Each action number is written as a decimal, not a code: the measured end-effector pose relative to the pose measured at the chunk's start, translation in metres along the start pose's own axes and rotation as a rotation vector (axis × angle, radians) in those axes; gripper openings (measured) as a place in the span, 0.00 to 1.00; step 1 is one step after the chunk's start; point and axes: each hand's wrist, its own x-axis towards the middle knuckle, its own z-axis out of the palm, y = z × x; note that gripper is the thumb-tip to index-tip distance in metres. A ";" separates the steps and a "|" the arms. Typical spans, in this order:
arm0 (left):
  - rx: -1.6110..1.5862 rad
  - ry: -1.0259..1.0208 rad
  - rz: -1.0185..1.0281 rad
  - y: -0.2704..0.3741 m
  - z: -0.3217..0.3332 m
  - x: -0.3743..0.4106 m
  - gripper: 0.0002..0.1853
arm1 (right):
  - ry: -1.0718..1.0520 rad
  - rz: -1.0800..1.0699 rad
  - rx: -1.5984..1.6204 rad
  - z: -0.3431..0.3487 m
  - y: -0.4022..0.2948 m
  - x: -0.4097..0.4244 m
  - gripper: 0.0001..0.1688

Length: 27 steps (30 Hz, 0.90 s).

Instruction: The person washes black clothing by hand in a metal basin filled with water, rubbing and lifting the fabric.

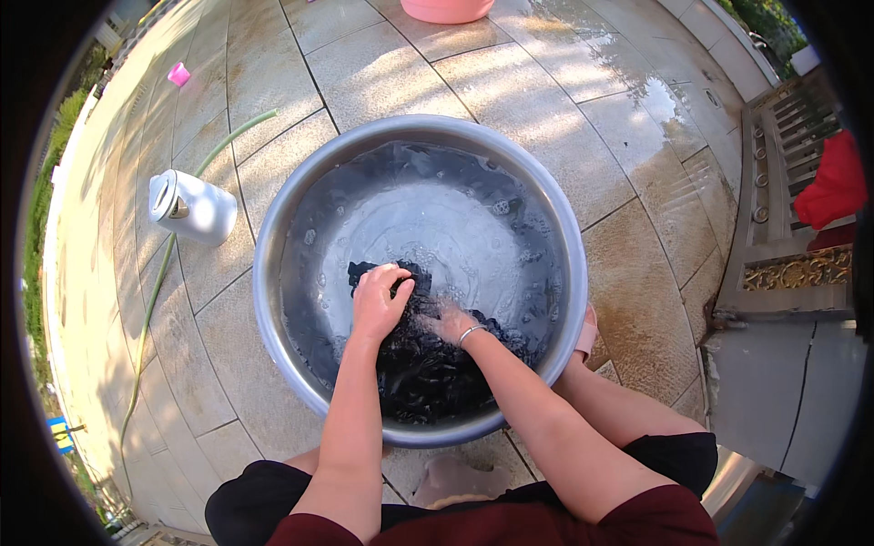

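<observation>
A large round metal basin [572,273] of water stands on the paving in front of me. Dark wet cloth [437,382] lies bunched in its near part, partly under the water. My left hand [379,297] holds a raised fold of the cloth, fingers curled over it above the surface. Just to the right, my right hand [447,321] is partly in the water against the cloth, with a silver bangle at the wrist. Splashing blurs its fingers, so their grip does not show clearly. Small patches of suds float on the water.
Left of the basin stand a white lidded jug [205,208] and a green hose [151,286] that runs behind it. A pink cup [179,74] lies farther off. A pink tub [447,10] is at the top. Red cloth [833,181] hangs on a metal gate [765,184] at right.
</observation>
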 end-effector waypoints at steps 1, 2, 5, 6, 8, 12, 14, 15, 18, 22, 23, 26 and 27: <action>0.084 0.066 0.048 -0.018 0.011 -0.003 0.15 | -0.079 -0.032 -0.064 0.007 -0.008 0.001 0.35; 0.099 0.018 0.022 -0.032 0.023 -0.008 0.17 | -0.156 -0.029 -0.089 0.005 -0.020 -0.006 0.35; 0.213 -0.183 -0.111 -0.030 0.042 -0.016 0.16 | -0.216 -0.125 -0.103 0.001 -0.015 -0.017 0.31; 0.269 -0.338 -0.147 -0.022 0.040 -0.018 0.16 | -0.228 -0.186 -0.052 -0.007 -0.012 -0.024 0.29; 0.378 -0.598 -0.245 -0.017 0.039 -0.019 0.16 | -0.175 -0.306 0.006 -0.020 -0.006 -0.030 0.20; 0.481 -0.802 -0.359 -0.038 0.046 -0.028 0.15 | 0.146 -0.149 0.075 -0.056 -0.012 -0.051 0.14; 0.359 -0.854 -0.300 -0.041 0.038 -0.028 0.16 | 0.062 -0.038 0.046 -0.075 0.007 -0.048 0.13; 0.292 -0.886 -0.257 -0.044 0.037 -0.026 0.16 | 0.046 -0.012 0.049 -0.087 0.022 -0.045 0.14; 0.043 -0.813 -0.263 -0.044 0.024 -0.022 0.19 | 0.290 0.033 0.078 -0.119 0.052 -0.035 0.19; -0.211 -0.597 -0.395 -0.036 -0.016 -0.007 0.18 | 0.796 -0.221 -0.007 -0.151 0.045 -0.033 0.18; -0.323 -0.475 -0.472 -0.038 -0.023 -0.004 0.17 | 0.809 -0.208 -0.028 -0.153 0.039 -0.036 0.17; -0.479 0.178 -0.453 -0.063 -0.034 -0.006 0.14 | 0.614 -0.284 -0.152 -0.122 0.011 -0.043 0.12; -0.469 0.411 -0.430 -0.090 -0.031 -0.011 0.14 | 0.554 -0.352 -0.164 -0.102 -0.005 -0.041 0.10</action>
